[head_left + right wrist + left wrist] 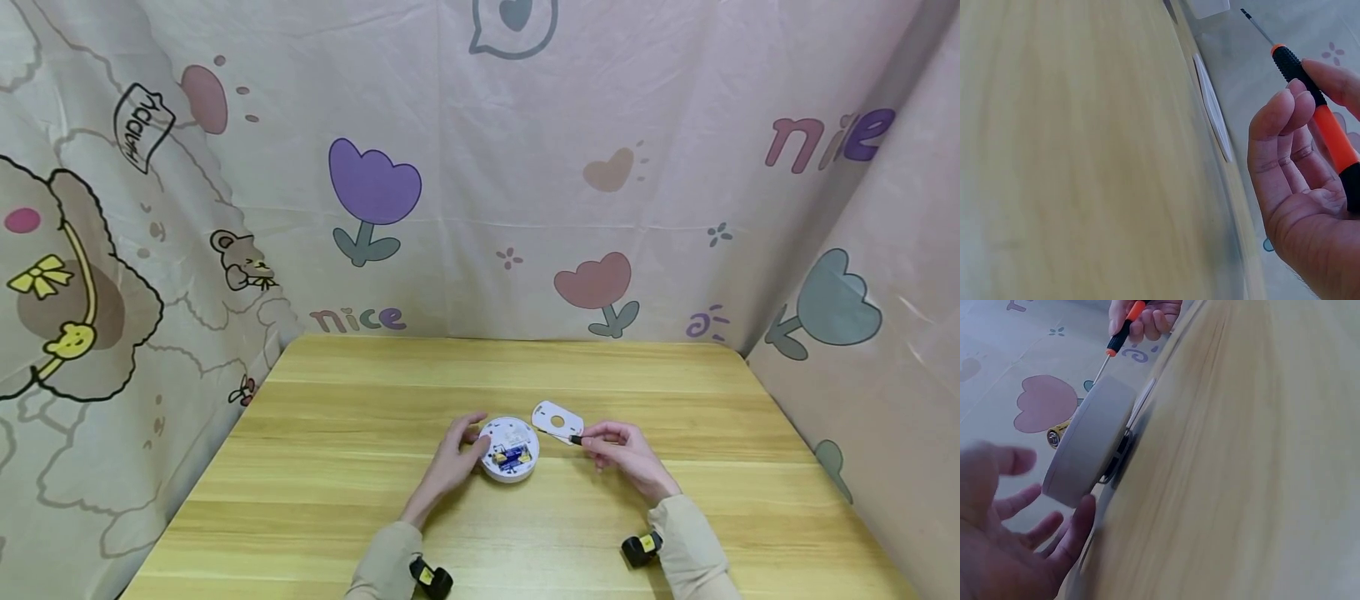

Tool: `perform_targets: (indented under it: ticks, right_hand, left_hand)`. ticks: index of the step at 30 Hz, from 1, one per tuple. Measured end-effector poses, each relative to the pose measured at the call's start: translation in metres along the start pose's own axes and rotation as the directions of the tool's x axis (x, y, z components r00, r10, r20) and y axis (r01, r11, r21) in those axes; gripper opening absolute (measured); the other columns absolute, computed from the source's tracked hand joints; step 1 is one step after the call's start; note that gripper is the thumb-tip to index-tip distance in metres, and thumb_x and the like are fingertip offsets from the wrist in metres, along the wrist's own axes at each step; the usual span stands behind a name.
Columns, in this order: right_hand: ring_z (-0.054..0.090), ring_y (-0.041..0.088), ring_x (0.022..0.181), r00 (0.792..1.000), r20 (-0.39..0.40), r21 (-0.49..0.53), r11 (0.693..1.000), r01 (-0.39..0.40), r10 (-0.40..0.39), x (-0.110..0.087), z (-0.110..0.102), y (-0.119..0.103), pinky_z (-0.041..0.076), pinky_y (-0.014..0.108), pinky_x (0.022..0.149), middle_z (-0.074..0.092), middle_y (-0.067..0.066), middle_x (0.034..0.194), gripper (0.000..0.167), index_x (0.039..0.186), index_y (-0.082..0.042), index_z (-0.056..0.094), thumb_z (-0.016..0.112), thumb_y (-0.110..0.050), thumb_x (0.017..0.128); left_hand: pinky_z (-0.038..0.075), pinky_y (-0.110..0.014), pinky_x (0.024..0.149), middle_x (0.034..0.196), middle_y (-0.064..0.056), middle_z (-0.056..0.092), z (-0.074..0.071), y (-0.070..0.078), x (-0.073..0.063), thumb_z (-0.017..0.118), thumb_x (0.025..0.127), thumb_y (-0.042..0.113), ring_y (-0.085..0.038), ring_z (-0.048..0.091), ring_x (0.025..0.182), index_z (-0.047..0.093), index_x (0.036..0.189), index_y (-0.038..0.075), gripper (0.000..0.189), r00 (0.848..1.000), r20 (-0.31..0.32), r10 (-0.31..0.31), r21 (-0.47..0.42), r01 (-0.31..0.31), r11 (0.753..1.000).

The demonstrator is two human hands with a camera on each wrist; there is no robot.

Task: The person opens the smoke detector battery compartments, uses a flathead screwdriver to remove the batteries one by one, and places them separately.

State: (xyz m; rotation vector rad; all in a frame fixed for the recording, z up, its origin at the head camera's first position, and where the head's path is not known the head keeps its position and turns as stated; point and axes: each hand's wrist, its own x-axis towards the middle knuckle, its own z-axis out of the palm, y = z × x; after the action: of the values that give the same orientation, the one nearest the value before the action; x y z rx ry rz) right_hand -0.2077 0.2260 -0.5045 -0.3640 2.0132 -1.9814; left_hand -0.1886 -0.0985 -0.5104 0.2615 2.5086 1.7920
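Observation:
A round white device (508, 471), similar to a smoke alarm, lies on the table with blue-and-gold batteries (513, 457) in its upward face. My left hand (452, 457) is at its left side; in the left wrist view the fingers (1072, 540) are spread, and one touches the device's edge. Between thumb and fingers, my right hand (628, 454) holds a screwdriver (1300, 78) with a black-and-orange handle. Its thin shaft points left, towards the device. Beneath the screwdriver lies a white plate (549, 412) with a round central hole.
The wooden table (337, 417) meets a patterned cloth (480, 250) at the back, with more cloth at both sides. Black wrist cameras sit by the sleeves, the left (431, 578) and the right (641, 550).

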Motion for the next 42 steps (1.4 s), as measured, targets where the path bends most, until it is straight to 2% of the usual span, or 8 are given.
perform_targets:
  ticks: [3,7,10,13,27,33,37,42]
  right_hand:
    - [0.061,0.006,0.063,1.000,0.001,-0.001,1.000,-0.002,0.002,-0.001,-0.001,0.000,0.058,0.021,0.060,0.074,0.000,0.085,0.011,0.103,-0.006,0.071,0.069,-0.009,0.093]
    - [0.061,0.006,0.064,1.000,0.001,-0.007,1.000,-0.003,0.003,-0.001,-0.001,0.000,0.058,0.021,0.060,0.074,0.000,0.086,0.014,0.105,-0.003,0.070,0.069,-0.009,0.093]
    - [0.061,0.006,0.064,1.000,0.000,-0.008,1.000,0.001,-0.001,-0.001,-0.001,0.000,0.058,0.021,0.059,0.074,0.001,0.086,0.014,0.105,-0.002,0.069,0.069,-0.009,0.093]
    - [0.061,0.006,0.063,1.000,-0.001,-0.001,1.000,0.005,-0.005,-0.001,-0.001,0.000,0.057,0.021,0.059,0.074,0.001,0.085,0.012,0.104,-0.003,0.070,0.068,-0.008,0.093]
    - [0.061,0.006,0.063,1.000,0.018,0.009,1.000,0.017,-0.017,-0.001,-0.002,0.000,0.058,0.021,0.059,0.075,0.001,0.086,0.009,0.103,-0.007,0.070,0.067,-0.007,0.094]
    - [0.061,0.006,0.063,1.000,0.015,0.008,1.000,0.010,-0.010,-0.001,-0.002,0.000,0.058,0.021,0.059,0.075,0.001,0.086,0.010,0.103,-0.006,0.070,0.068,-0.008,0.094]
    - [0.061,0.006,0.063,1.000,0.012,0.006,1.000,0.008,-0.008,-0.001,-0.002,0.000,0.058,0.021,0.059,0.075,0.001,0.086,0.010,0.104,-0.006,0.070,0.068,-0.008,0.094]
    - [0.062,0.007,0.064,1.000,0.015,0.007,1.000,0.010,-0.010,-0.001,-0.003,0.001,0.058,0.021,0.060,0.075,0.001,0.086,0.010,0.103,-0.007,0.071,0.068,-0.008,0.094]
  left_hand:
    - [0.062,-0.034,0.077,0.135,-0.021,0.052,-0.002,0.002,-0.001,0.063,0.098,0.022,-0.028,0.057,0.111,0.049,0.146,0.008,0.052,0.998,0.059,-0.021,-0.040,0.023,0.999]
    - [0.055,-0.047,0.097,0.143,-0.019,0.049,-0.004,0.005,-0.003,0.074,0.088,0.025,-0.028,0.057,0.115,0.042,0.151,0.010,0.073,0.991,0.131,-0.007,0.022,0.004,1.000]
    - [0.047,-0.054,0.106,0.146,-0.018,0.049,-0.004,0.006,-0.004,0.081,0.080,0.024,-0.029,0.056,0.118,0.039,0.153,0.010,0.085,0.987,0.159,0.012,0.072,-0.023,0.997]
    - [0.044,-0.057,0.110,0.146,-0.022,0.050,-0.004,0.006,-0.003,0.081,0.079,0.018,-0.032,0.058,0.119,0.037,0.154,0.006,0.087,0.984,0.176,0.038,0.063,-0.050,0.997]
    - [0.057,-0.038,0.091,0.137,-0.024,0.058,-0.002,0.010,-0.001,0.080,0.080,0.013,-0.027,0.064,0.105,0.043,0.149,0.002,0.080,0.988,0.156,0.012,0.093,-0.026,0.995]
    - [0.059,-0.041,0.094,0.142,-0.030,0.054,0.000,0.009,0.000,0.072,0.086,0.006,-0.035,0.066,0.109,0.044,0.147,-0.004,0.068,0.990,0.133,0.041,0.082,-0.052,0.995]
    - [0.062,-0.030,0.084,0.144,-0.035,0.049,0.001,0.008,-0.001,0.064,0.092,0.002,-0.039,0.068,0.110,0.040,0.149,-0.005,0.062,0.990,0.135,0.032,0.026,-0.035,0.999]
    - [0.058,-0.017,0.073,0.143,-0.035,0.049,0.001,0.007,-0.001,0.065,0.091,0.002,-0.029,0.069,0.097,0.039,0.150,-0.002,0.064,0.990,0.135,0.032,0.020,-0.035,0.999]
